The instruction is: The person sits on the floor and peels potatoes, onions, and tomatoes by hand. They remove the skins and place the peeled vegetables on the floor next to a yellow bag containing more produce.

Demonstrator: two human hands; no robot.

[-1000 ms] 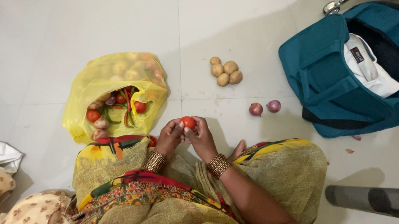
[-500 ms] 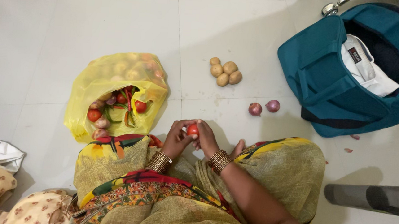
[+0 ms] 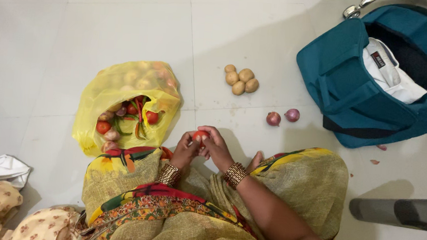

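A small, round, red tomato (image 3: pixel 200 135) is held low over the white tiled floor, just in front of the lap. It is pinched between the fingertips of the left hand (image 3: pixel 186 151) and the right hand (image 3: pixel 216 148), which meet around it from either side. Only its upper face is seen; the rest is covered by the fingers. Its skin is smooth and glossy, and no stem can be made out. It is kept just right of the yellow bag's mouth.
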